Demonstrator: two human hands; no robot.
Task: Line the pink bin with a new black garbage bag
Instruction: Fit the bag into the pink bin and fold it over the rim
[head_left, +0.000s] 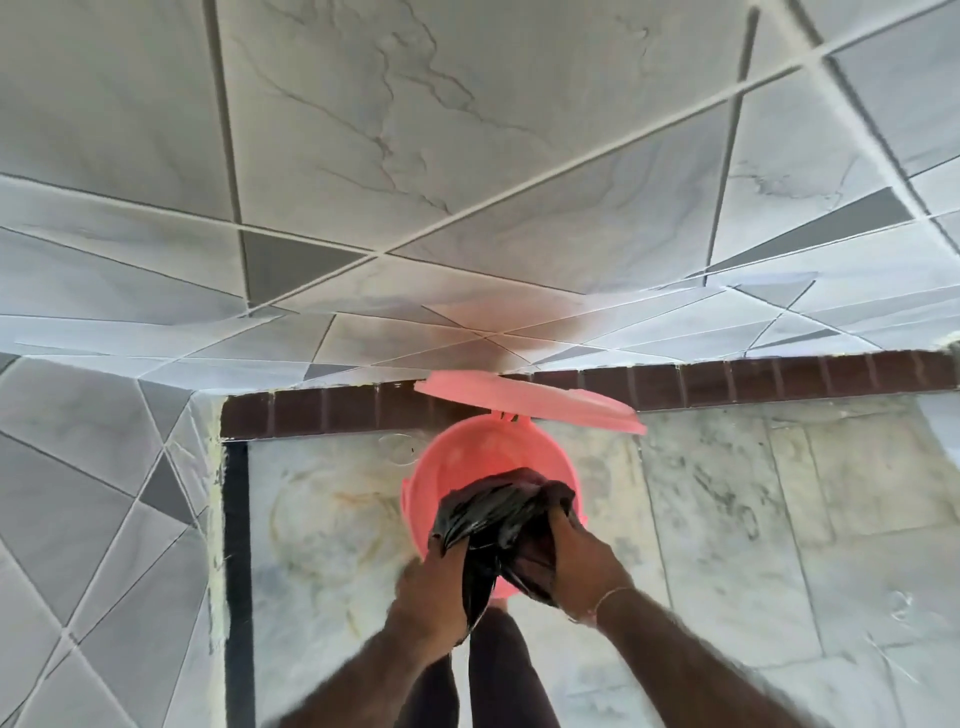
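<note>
A round pink bin (447, 467) stands on the floor against the tiled wall, its pink lid (530, 399) swung up and open at the back. Its inside looks bare pink. A crumpled black garbage bag (493, 519) hangs over the near rim of the bin, bunched between both hands. My left hand (434, 592) grips the bag's lower left part. My right hand (582, 561) holds the bag's right side, with a thin bracelet at the wrist. The near rim of the bin is hidden behind the bag and hands.
A grey patterned tile wall (467, 182) rises behind the bin, with a dark brown brick skirting (779, 379) at its foot. Another tiled wall (93, 493) closes the left side. The marble floor (779, 519) stretches right. My dark-trousered legs (498, 675) stand just before the bin.
</note>
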